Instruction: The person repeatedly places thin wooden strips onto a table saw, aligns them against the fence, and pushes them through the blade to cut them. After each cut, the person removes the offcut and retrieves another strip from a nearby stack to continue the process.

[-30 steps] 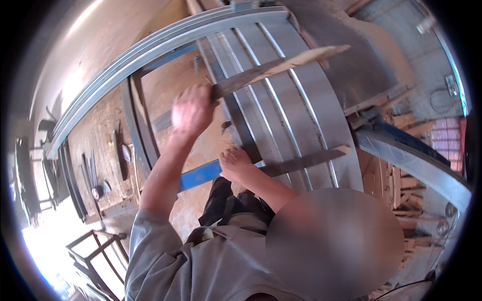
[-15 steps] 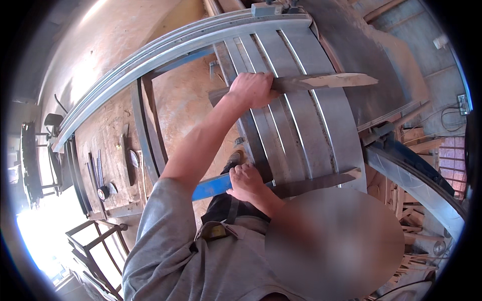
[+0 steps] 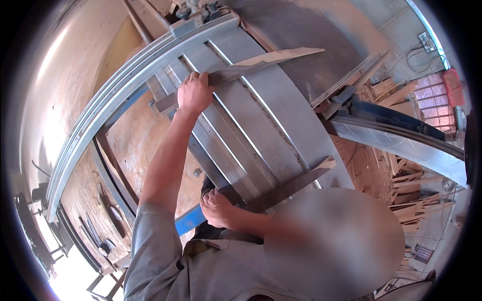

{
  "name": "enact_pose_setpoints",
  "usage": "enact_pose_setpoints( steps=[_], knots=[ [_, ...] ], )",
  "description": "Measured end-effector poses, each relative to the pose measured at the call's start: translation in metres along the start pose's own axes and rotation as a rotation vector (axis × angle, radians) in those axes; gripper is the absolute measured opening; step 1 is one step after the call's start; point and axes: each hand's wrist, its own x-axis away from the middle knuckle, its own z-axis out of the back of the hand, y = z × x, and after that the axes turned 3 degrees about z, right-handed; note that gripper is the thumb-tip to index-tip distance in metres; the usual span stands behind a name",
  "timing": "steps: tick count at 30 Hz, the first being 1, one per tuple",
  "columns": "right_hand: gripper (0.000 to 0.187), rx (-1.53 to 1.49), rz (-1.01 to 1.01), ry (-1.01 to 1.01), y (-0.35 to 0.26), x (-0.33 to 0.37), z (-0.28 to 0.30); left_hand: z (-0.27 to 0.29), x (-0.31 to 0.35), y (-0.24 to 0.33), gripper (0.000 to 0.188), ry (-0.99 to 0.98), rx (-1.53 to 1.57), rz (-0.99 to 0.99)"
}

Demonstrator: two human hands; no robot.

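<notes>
My left hand (image 3: 195, 94) is wrapped over the far wooden board (image 3: 236, 71), a dark, rough-edged piece with a pale, splintered tip. This board lies across the slotted metal table (image 3: 281, 120) of a large machine, its tip reaching over a darker surface beyond. Closer to my body, my right hand (image 3: 217, 207) has its fingers curled at the left end of the near wooden board (image 3: 291, 184). That board slants across the table's near end; its held end is partly hidden by the hand.
A long metal rail (image 3: 100, 113) curves along the far left side. A blue frame bar (image 3: 191, 219) runs beneath my right hand. At the right a metal beam (image 3: 401, 145) sticks out, with scrap wood (image 3: 409, 200) piled beyond it. A tape measure (image 3: 104, 249) lies at lower left.
The view has turned, so the table, boards and both hands appear farther left and tilted. Both hands keep their places on the boards; the boards show no clear shift on the table.
</notes>
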Motion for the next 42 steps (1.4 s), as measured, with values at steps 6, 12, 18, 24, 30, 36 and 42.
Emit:
enact_pose_setpoints(
  steps=[6, 12, 18, 24, 30, 36, 42],
  knots=[
    [0.047, -0.009, 0.056, 0.076, 0.004, 0.004, 0.000, -0.022, -0.030, -0.007, 0.034, 0.153, -0.004, -0.036],
    [0.051, 0.010, 0.057, 0.252, 0.008, 0.004, -0.004, -0.023, -0.067, -0.012, 0.041, 0.167, -0.084, 0.009],
    [0.050, -0.011, 0.114, 0.200, 0.014, 0.005, 0.009, -0.031, -0.092, -0.038, 0.041, 0.187, -0.030, 0.032],
    [0.054, -0.024, 0.146, 0.123, 0.020, 0.005, 0.022, -0.034, -0.100, -0.044, 0.038, 0.219, -0.007, 0.013],
    [0.055, -0.035, 0.130, 0.052, 0.018, 0.002, 0.019, -0.038, -0.104, -0.051, 0.040, 0.244, -0.008, 0.045],
    [0.055, -0.044, 0.125, 0.049, 0.019, 0.002, 0.023, -0.039, -0.114, -0.047, 0.042, 0.252, 0.004, 0.075],
    [0.040, -0.052, 0.124, 0.033, 0.020, 0.001, 0.021, -0.045, -0.118, -0.038, 0.041, 0.322, -0.048, 0.073]
  ],
)
